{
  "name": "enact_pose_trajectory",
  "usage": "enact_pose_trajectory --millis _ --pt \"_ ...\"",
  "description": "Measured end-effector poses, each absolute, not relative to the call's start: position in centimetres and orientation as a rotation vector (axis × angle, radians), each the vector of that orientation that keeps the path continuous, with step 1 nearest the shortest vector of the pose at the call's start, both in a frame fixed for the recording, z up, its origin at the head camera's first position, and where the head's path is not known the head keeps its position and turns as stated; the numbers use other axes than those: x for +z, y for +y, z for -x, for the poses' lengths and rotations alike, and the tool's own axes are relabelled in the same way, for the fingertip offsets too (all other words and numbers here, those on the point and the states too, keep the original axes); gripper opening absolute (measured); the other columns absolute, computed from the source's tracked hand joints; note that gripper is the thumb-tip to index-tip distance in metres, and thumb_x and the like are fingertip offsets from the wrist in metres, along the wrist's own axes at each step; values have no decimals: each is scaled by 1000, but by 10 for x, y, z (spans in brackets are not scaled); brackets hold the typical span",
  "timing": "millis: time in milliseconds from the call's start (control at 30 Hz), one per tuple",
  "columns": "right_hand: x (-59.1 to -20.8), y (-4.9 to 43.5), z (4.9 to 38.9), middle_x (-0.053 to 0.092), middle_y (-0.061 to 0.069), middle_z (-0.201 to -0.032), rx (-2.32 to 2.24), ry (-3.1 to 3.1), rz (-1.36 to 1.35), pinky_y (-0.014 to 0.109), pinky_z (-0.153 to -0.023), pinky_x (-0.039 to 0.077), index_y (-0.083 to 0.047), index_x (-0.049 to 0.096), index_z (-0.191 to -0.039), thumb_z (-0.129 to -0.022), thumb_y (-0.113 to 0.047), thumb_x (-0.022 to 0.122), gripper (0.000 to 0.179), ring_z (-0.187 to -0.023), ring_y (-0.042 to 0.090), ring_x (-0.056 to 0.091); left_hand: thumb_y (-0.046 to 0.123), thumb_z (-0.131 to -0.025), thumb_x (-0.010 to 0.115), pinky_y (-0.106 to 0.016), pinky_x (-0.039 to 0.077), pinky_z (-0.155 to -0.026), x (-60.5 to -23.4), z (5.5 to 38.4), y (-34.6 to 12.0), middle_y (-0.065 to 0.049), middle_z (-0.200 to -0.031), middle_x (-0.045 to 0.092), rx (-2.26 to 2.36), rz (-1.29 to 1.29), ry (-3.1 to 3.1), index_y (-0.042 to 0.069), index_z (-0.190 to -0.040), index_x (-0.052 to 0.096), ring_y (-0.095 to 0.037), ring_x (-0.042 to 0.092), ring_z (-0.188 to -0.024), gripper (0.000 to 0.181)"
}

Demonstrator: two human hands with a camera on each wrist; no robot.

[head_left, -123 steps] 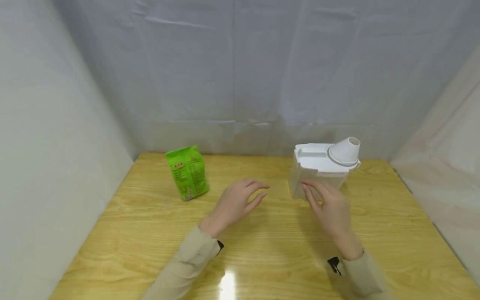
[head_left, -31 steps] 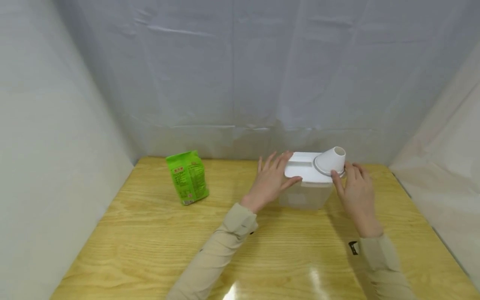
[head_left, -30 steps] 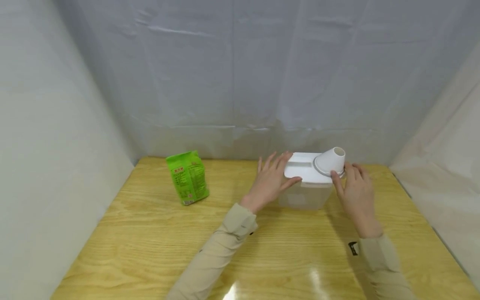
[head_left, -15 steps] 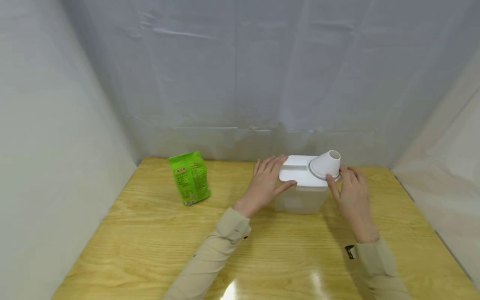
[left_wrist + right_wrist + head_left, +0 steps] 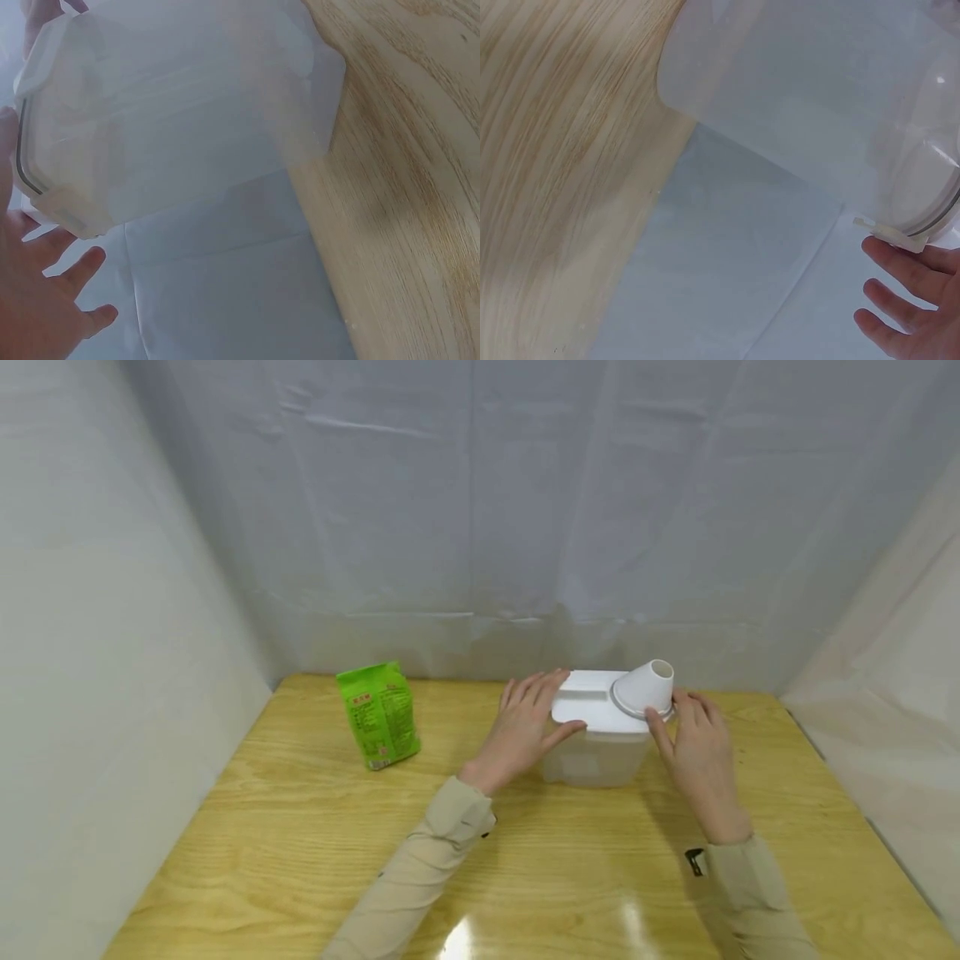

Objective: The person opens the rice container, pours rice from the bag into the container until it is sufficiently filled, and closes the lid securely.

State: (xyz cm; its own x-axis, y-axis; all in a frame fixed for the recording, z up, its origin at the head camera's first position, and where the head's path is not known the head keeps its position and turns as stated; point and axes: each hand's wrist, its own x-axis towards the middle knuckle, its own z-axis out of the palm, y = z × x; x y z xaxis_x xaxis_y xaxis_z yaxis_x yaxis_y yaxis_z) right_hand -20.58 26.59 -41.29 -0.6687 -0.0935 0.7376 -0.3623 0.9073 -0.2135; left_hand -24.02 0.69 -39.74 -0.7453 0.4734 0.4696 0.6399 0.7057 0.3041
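A translucent food storage container [image 5: 596, 760] stands upright on the table right of centre. Its white lid [image 5: 592, 714] has a recessed handle and a cone-shaped white spout cap [image 5: 645, 687] at the right end. My left hand [image 5: 521, 727] grips the lid's left end, thumb along the front edge and fingers towards the back. At the right end my right hand [image 5: 697, 752] holds the rim, thumb at the front and fingers behind. In the right wrist view, the index finger touches a side clip [image 5: 891, 235] while other fingers stand free. The container's inside looks cloudy.
A green printed bag [image 5: 380, 717] stands to the left on the wooden table [image 5: 300, 843]. Grey-white sheeting [image 5: 375, 510] closes off the back, and pale walls rise at both sides.
Both hands, apart from the container at first, have taken hold of its two ends. It has shifted left and nearer, sliding slightly further left over the last second. The green bag stays put.
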Motion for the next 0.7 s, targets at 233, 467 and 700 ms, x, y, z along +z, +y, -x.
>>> enact_pose_trajectory --millis 233,467,700 --pt "-412 263 205 65 35 -109 438 -2274 -336 60 -99 44 17 57 -118 -105 -59 36 79 -110 52 56 50 -96 63 -59 22 -120 -400 241 3 -7 -159 41 -648 876 -2556 12 -157 33 -33 37 -144 78" --pt "-413 261 204 65 34 -108 442 -2272 -346 59 -99 44 16 58 -118 -105 -58 38 78 -110 51 56 51 -97 62 -59 20 -121 -399 239 -1 -7 -160 38 -674 867 -2579 14 -158 32 -34 35 -145 78" --pt "-412 257 203 66 34 -105 420 -2258 -362 59 -97 46 17 58 -116 -105 -61 35 82 -108 51 57 50 -97 63 -59 21 -121 -400 238 -7 -8 -160 39 -701 873 -2571 12 -158 33 -35 36 -145 78"
